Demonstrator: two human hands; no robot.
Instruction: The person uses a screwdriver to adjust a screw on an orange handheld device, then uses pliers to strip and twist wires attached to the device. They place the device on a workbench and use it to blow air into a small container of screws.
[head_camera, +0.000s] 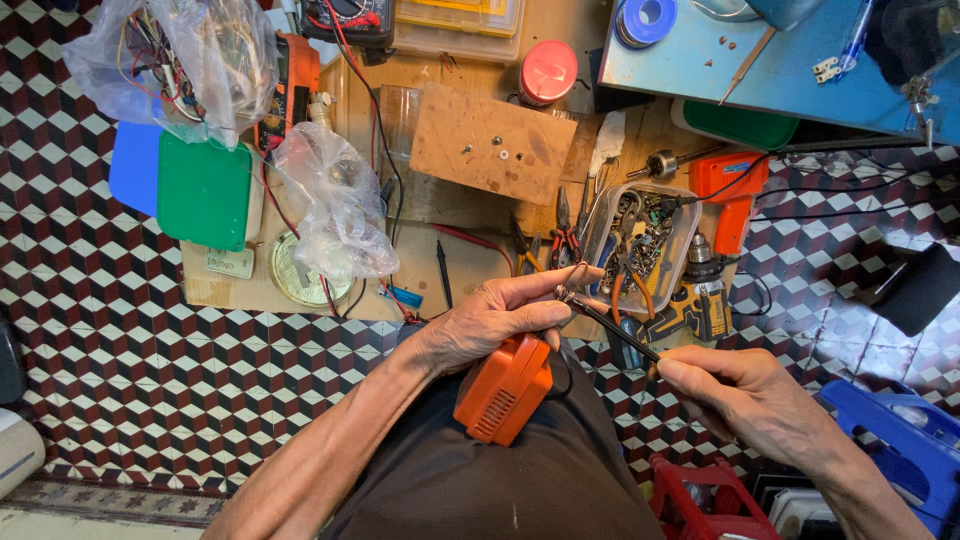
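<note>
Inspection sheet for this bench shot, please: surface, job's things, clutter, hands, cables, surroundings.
Surface: wooden board on patterned tile floor.
Job's things: orange casing on the lap; thin dark tool meeting wire ends.
Clutter: parts tray, pliers, orange drill, plastic bags, green lid.
Hands: left hand pinches wires; right hand grips the tool.
Cables: black cable across the tiles.
Surroundings: blue table, blue stool.

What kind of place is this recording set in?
Probably a small repair workspace set up on a tiled floor. A clear tub of hand tools and bits and a cordless drill lie about, and the left hand and right hand work over an orange device.
</note>
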